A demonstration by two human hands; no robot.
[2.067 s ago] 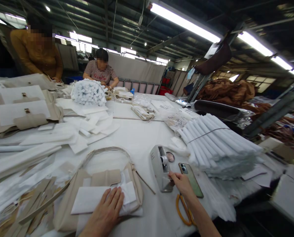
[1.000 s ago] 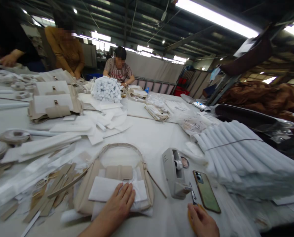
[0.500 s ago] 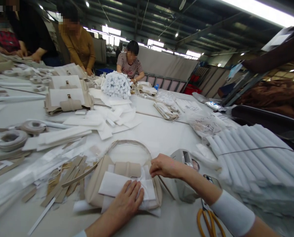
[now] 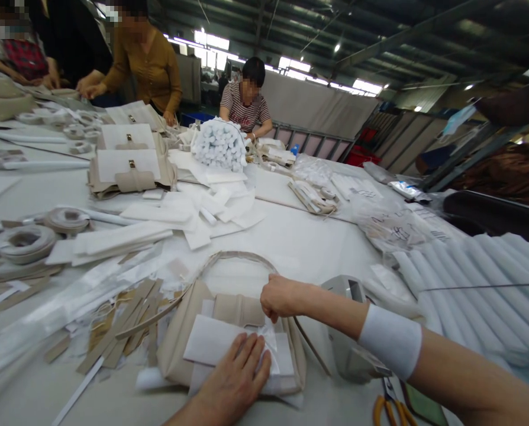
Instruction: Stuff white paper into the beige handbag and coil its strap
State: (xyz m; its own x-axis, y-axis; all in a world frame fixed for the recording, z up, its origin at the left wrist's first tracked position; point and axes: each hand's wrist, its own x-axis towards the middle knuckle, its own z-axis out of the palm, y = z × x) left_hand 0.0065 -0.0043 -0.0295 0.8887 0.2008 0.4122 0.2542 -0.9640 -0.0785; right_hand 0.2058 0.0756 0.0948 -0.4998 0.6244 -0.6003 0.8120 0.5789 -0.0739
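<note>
A beige handbag (image 4: pixel 176 349) lies flat near the table's front edge, its curved handle (image 4: pixel 233 255) pointing away from me. A white wrapping sheet (image 4: pixel 211 342) covers the bag's front below the flap (image 4: pixel 238 309). My left hand (image 4: pixel 235 384) presses flat on that sheet, fingers spread. My right hand (image 4: pixel 280 296) reaches across from the right, fingers pinched together at the flap's right end. A thin clear strip of tape seems to hang from its fingertips. The right forearm wears a white sleeve cuff (image 4: pixel 391 340).
A grey tape dispenser (image 4: pixel 348 355), orange scissors (image 4: pixel 386 409) and a phone (image 4: pixel 419 405) lie under my right arm. White rolls (image 4: pixel 477 278) are stacked right; beige strips (image 4: pixel 113 325) and tape reels (image 4: pixel 25 242) left. Wrapped bags (image 4: pixel 129 168) and co-workers (image 4: pixel 151 59) are far left.
My right hand left the tape dispenser, dropped near the scissors, then crossed left to the bag's flap. My left hand stayed flat on the white sheet. The view swung left.
</note>
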